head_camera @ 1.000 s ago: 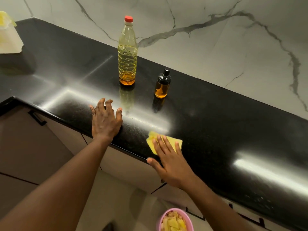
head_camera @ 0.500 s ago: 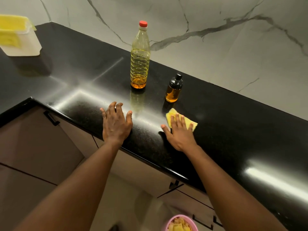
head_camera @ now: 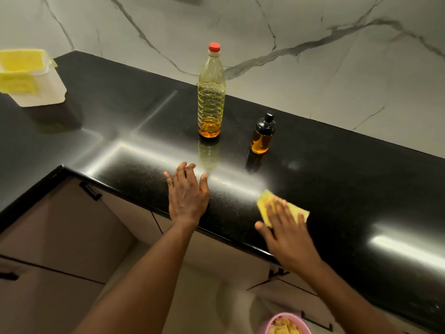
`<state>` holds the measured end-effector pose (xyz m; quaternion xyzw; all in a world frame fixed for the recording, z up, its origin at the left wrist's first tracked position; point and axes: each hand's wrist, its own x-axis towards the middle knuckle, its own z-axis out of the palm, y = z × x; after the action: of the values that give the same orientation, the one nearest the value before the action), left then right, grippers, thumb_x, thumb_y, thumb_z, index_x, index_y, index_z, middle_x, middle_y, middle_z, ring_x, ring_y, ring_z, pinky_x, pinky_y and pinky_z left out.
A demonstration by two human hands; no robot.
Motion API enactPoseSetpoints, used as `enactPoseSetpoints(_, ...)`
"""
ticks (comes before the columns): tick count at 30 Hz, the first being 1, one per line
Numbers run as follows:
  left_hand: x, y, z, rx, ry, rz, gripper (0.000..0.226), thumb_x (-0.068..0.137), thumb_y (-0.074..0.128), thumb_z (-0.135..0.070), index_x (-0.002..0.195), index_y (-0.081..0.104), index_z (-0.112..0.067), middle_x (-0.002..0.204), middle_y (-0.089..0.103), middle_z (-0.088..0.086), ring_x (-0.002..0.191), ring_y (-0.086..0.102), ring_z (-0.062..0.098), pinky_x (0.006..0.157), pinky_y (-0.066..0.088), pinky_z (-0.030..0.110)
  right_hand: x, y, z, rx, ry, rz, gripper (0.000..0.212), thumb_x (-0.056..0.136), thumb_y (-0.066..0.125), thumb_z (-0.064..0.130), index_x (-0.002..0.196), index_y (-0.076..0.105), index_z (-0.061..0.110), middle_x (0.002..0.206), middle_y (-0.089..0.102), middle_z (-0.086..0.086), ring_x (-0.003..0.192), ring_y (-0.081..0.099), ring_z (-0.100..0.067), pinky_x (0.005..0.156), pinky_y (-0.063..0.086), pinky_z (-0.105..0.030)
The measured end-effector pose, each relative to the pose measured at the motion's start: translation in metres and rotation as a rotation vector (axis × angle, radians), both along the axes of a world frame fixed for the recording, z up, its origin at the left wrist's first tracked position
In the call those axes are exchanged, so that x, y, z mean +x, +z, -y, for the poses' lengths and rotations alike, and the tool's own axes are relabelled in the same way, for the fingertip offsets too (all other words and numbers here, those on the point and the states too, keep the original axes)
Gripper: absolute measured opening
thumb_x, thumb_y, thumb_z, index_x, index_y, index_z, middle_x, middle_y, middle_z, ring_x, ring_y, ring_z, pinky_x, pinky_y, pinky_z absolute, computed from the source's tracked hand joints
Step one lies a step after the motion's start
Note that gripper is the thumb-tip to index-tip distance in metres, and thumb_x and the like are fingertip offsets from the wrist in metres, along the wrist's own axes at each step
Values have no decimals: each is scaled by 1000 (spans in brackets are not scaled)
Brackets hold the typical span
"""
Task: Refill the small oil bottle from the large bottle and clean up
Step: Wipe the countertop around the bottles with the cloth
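Note:
The large clear oil bottle [head_camera: 211, 92] with a red cap stands upright on the black counter [head_camera: 349, 179], a little amber oil at its bottom. To its right stands the small oil bottle [head_camera: 261, 135] with a black pump top, holding amber oil. My right hand [head_camera: 285, 227] presses flat with straight fingers on a yellow cloth [head_camera: 265, 208] near the counter's front edge, in front of the small bottle. My left hand [head_camera: 186, 192] rests flat on the counter, in front of the large bottle.
A white tub [head_camera: 38, 85] with yellow cloths in it sits at the counter's far left. A marble wall backs the counter. Below the edge are cabinet fronts with dark handles [head_camera: 90, 191] and a pink bowl [head_camera: 285, 325] of yellow pieces on the floor.
My right hand slid the yellow cloth away toward the small bottle, then back toward the front edge. My left hand has stayed in place on the counter.

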<state>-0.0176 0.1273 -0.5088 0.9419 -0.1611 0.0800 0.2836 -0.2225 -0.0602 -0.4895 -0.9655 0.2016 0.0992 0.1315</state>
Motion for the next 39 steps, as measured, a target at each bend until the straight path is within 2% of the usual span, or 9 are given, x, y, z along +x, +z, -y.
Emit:
enactPoseSetpoints(5,1,1,-3,-11,-28,-24,46,108,42,-43,145,46,-16,157,43,10,151,36,27,131,5,56,94,2,20,-6,-164,-46,86,98,5,75,166,-6,25,173,-18,-1,159,-19,-23,127,-6,-62)
enactPoseSetpoints(10,8,2,-16,-140,-105,-50,40,106,50,-34,143,47,-17,156,40,9,152,34,26,130,2,54,150,0,-40,-5,-68,-20,84,101,10,73,167,-4,23,174,-13,-3,160,-15,-24,127,-5,-61)
enactPoseSetpoints(13,28,4,-35,-169,-128,-17,39,105,54,-31,140,50,-14,156,42,12,149,37,30,128,3,54,123,-1,-93,19,71,50,84,99,8,75,167,-4,27,173,-15,2,159,-19,-20,128,-10,-56)
enactPoseSetpoints(16,63,10,-70,-126,-119,2,41,106,52,-33,141,49,-12,156,41,14,149,36,32,128,3,55,68,-1,-127,26,155,41,83,96,3,80,164,-13,35,168,-27,11,155,-30,-11,128,-15,-48)
enactPoseSetpoints(20,107,14,-111,-64,-65,-15,45,106,49,-37,143,48,-11,158,38,16,152,32,33,130,3,57,28,-5,-112,-18,61,44,86,90,-4,86,163,-14,39,169,-24,16,154,-29,-4,129,-13,-41)
enactPoseSetpoints(23,121,8,-128,-42,-67,-16,44,106,52,-34,142,49,-10,157,38,18,151,33,37,129,6,60,56,-3,-87,-37,-55,46,94,87,-9,86,165,-9,34,172,-18,10,158,-22,-12,130,-8,-46)
enactPoseSetpoints(30,129,4,-124,-27,-174,-16,47,106,50,-45,141,47,-14,158,36,15,153,30,34,130,11,55,184,-1,-77,-21,-204,39,93,96,10,82,167,-5,24,174,-14,-1,160,-16,-23,127,-8,-60)
enactPoseSetpoints(34,128,0,-125,11,-174,4,49,106,48,-48,142,47,-15,158,36,14,153,30,33,131,11,54,205,0,-106,4,-102,46,93,95,10,82,167,-4,24,174,-13,-1,160,-16,-23,127,-9,-61)
enactPoseSetpoints(39,126,-1,-125,20,-168,25,48,106,47,-48,142,46,-15,158,38,13,154,29,32,131,10,55,137,2,-163,40,128,60,85,96,7,82,164,-13,35,170,-25,10,155,-31,-11,127,-16,-52)
